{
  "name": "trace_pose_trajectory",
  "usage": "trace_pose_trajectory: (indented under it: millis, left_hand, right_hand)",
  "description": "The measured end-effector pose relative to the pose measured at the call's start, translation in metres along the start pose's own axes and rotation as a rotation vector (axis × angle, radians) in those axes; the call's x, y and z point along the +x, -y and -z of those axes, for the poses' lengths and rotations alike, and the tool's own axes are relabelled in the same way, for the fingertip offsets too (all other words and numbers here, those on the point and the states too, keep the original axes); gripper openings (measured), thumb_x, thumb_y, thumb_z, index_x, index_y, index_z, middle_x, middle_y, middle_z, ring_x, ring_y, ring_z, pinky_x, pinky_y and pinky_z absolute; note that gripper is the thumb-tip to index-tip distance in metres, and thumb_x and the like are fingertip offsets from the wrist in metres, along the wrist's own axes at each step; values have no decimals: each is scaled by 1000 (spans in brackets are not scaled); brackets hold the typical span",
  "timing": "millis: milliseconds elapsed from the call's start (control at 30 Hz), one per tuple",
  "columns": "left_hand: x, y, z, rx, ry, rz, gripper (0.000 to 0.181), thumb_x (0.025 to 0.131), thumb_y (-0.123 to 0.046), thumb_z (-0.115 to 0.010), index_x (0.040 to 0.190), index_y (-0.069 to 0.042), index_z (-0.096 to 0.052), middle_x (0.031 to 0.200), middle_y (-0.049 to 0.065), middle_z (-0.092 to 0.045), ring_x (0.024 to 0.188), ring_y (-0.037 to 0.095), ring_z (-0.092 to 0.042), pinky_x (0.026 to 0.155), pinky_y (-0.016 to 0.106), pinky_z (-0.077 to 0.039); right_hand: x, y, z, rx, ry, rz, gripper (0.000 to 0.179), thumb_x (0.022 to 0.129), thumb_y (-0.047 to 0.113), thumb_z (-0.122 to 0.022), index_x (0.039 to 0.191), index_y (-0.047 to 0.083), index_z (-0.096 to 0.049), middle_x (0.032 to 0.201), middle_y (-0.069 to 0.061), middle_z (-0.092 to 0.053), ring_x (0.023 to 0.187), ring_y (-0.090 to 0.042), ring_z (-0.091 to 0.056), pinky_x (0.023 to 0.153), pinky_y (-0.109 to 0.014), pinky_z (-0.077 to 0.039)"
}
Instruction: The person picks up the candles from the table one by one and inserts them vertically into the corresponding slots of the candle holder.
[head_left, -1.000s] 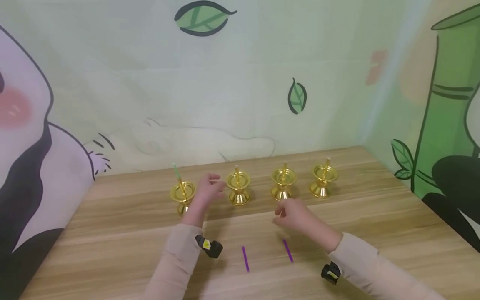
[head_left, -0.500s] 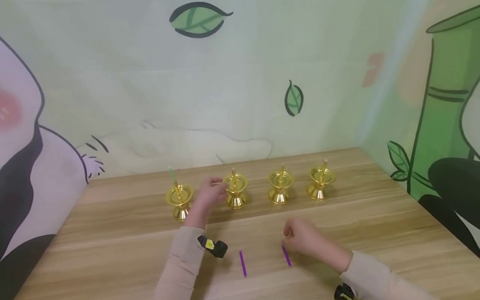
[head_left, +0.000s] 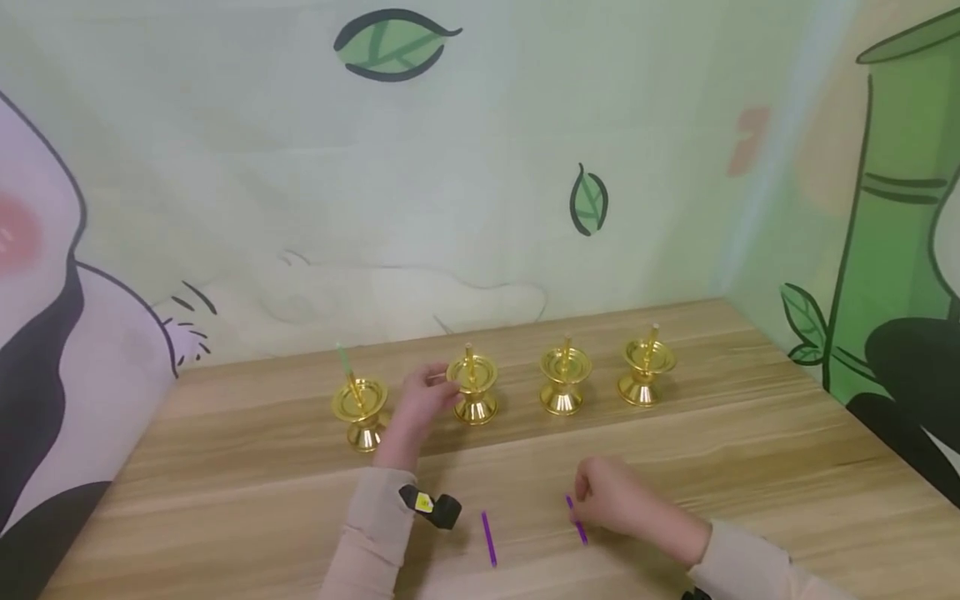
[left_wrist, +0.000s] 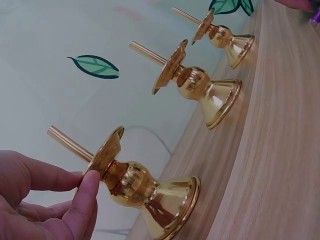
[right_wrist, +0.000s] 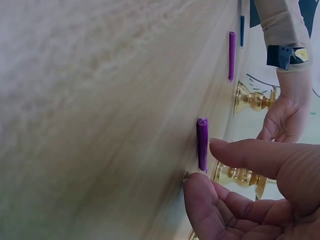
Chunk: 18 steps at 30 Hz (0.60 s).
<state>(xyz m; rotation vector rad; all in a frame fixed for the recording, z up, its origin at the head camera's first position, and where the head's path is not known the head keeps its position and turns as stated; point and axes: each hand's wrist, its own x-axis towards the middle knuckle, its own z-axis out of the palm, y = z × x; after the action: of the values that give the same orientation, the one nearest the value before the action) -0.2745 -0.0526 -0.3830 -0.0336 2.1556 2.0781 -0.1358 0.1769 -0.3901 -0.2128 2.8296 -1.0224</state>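
Observation:
My left hand (head_left: 429,398) pinches the dish rim of a gold candle holder (head_left: 476,403), second from the left; the left wrist view shows thumb and forefinger at the rim of this candle holder (left_wrist: 131,184). Low over the table, my right hand (head_left: 617,498) has its fingertips around a thin purple stick (head_left: 581,532). In the right wrist view, thumb and forefinger stand apart beside that purple stick (right_wrist: 202,145), which lies on the wood. Another purple stick (head_left: 489,538) lies to its left. The leftmost gold holder (head_left: 362,402) carries a pale green stick (head_left: 344,360) in its tube.
Two more gold holders, a middle one (head_left: 564,385) and a rightmost one (head_left: 643,375), stand in the row with bare tubes. Behind the wooden table (head_left: 255,433) rises a wall covering (head_left: 465,183) with painted leaves. A dark blue strip (right_wrist: 242,31) shows in the right wrist view.
My right hand has come down toward the front of the table to the right purple stick. My left hand has moved slightly right and taken hold of the second holder's rim.

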Motion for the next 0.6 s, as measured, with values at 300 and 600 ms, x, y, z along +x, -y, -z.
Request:
trace_pose_trajectory:
  millis: [300,600]
  left_hand:
    - [-3,-3,2,11,17,20,44,90,5,-54,133,9,-44,123,30,-53,76,11,-60,81,24,-57]
    - [-4,-3,4,-9,34,42,45,89,8,-54,133,10,-43,123,30,-52,75,10,-59,72,16,-56]
  right_hand:
    - [0,-2,0,-28,-15,15,24,59,-10,-72,64,5,-54,59,-2,-53,51,-13,-48,43,-19,-42]
    - [3,0,0,-71,23,13,25,55,-15,-64,62,6,-52,59,-2,-52,49,-13,-49,42,-18,-42]
